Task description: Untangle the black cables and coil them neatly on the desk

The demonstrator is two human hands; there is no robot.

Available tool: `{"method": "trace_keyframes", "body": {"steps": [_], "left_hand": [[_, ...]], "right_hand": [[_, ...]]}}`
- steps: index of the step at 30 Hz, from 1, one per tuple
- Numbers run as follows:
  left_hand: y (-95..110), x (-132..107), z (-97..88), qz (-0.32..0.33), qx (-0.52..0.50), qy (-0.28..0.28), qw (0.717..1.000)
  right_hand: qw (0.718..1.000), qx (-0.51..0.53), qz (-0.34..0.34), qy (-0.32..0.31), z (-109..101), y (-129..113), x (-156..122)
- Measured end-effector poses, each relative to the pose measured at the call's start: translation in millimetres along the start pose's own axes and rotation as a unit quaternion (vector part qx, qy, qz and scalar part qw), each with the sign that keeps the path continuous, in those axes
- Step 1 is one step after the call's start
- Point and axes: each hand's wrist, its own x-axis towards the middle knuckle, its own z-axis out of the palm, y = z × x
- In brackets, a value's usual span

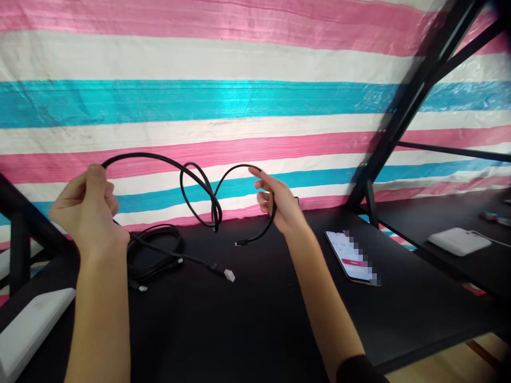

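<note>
A thin black cable (191, 181) hangs in loops above the black table (255, 319), stretched between both hands. My left hand (88, 207) is closed round one stretch of it at the left. My right hand (277, 202) grips it at the right, fingers curled, and a short end with a small plug (240, 243) dangles below that hand. A second black cable (157, 250) lies coiled on the table under my left hand, its white-tipped plug (229, 274) pointing right.
A phone (353, 258) with a lit screen lies right of my right hand. A white box (459, 240) sits on the neighbouring table at far right, another white object (30, 330) at lower left. A black frame post (403, 111) rises at the right. A striped tarp (239, 69) hangs behind.
</note>
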Motion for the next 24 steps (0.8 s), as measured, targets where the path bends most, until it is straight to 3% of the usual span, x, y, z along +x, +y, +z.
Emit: {"method": "trace_keyframes", "body": {"steps": [6,11,18,24], "left_hand": [[-9.1,18.6,-12.5,-0.014,-0.006,0.023,1.000],[-14.2,19.1,-12.5,-0.010,-0.010,0.019,1.000],[-17.2,10.0,-5.4,-0.019,-0.022,0.039,0.999],[-15.1,16.4,-12.8,0.003,-0.040,0.058,0.998]], "right_hand": [[0.992,-0.078,-0.065,0.072,-43.8,-40.2,-12.6],[0.994,-0.022,-0.071,0.084,-74.3,-65.9,-29.4],[0.990,-0.091,-0.092,0.063,-83.4,-74.7,-50.0],[0.973,-0.181,-0.113,0.086,-88.8,-73.5,-49.7]]}}
